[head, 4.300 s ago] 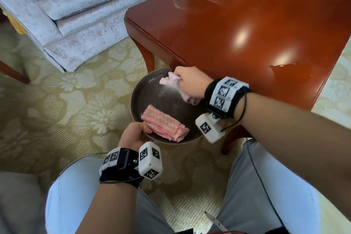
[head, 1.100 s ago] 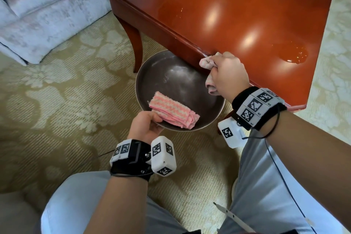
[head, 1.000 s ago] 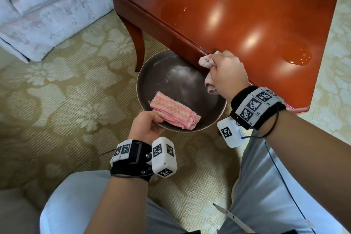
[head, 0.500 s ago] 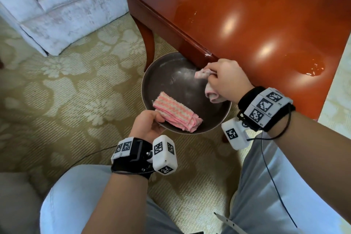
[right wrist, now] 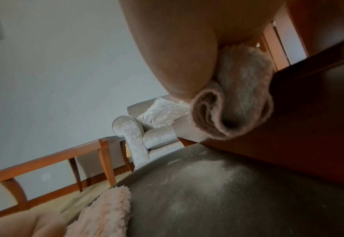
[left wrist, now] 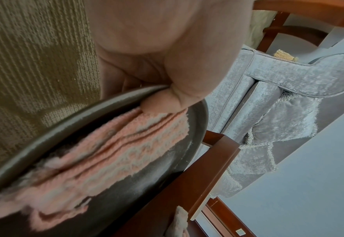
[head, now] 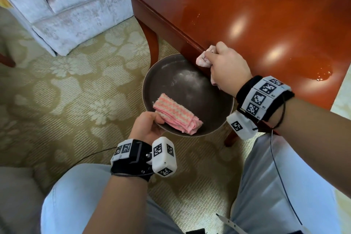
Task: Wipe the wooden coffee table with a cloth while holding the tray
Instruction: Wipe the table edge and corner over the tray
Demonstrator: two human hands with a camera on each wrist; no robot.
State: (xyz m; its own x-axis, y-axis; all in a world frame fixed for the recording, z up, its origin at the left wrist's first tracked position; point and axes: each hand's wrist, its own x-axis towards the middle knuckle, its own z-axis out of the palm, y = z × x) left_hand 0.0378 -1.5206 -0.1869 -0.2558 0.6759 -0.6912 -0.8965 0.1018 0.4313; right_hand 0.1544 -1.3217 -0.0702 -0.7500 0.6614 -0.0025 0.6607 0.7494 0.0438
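No legible text (only coded markers)

left hand (head: 147, 127) curled in a grip, right hand (head: 228, 69) fisted

A bunched pale cloth (right wrist: 238, 102) is gripped by the right hand (right wrist: 179, 48) and pressed against the dark wooden table edge (right wrist: 309, 112). Below it, the dusty dark tray (right wrist: 217, 200) is seen, bearing a pink towel (right wrist: 104, 213) at lower left.
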